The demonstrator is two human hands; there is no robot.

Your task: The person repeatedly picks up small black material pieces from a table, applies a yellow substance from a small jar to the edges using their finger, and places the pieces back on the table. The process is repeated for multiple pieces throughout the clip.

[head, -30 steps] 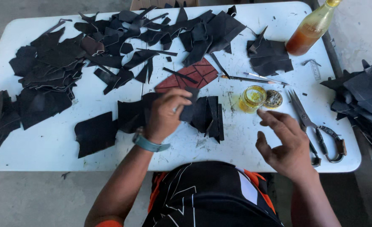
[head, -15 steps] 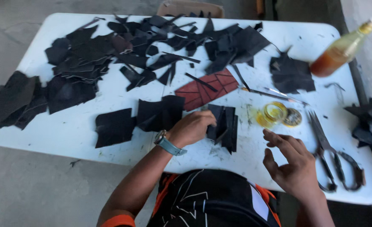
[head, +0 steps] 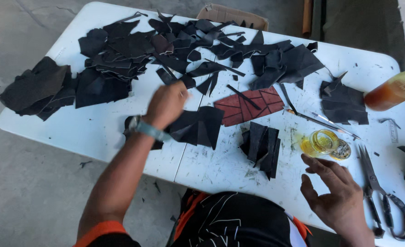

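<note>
My left hand (head: 166, 104) reaches over the white table (head: 97, 132), blurred, its fingers curled just above a stack of black leather pieces (head: 197, 126); whether it holds one is unclear. A grey watch sits on that wrist. My right hand (head: 337, 194) hovers open near the table's front edge, fingers spread, just below a small open jar of yellow glue (head: 320, 142) and its lid (head: 340, 151). Between the hands lies a small pile of black triangles (head: 261, 145). A red-brown panel with black strips (head: 248, 106) lies beyond it.
Heaps of black scraps (head: 120, 50) cover the far and left table. An amber bottle (head: 392, 90) lies at the right edge, scissors (head: 380, 196) at the right front, thin sticks (head: 321, 122) near the jar. A cardboard box (head: 232, 14) stands behind.
My left hand has moved left and away from the small triangle pile toward the larger black stack. My right hand has stayed open near the jar. The view has shifted left.
</note>
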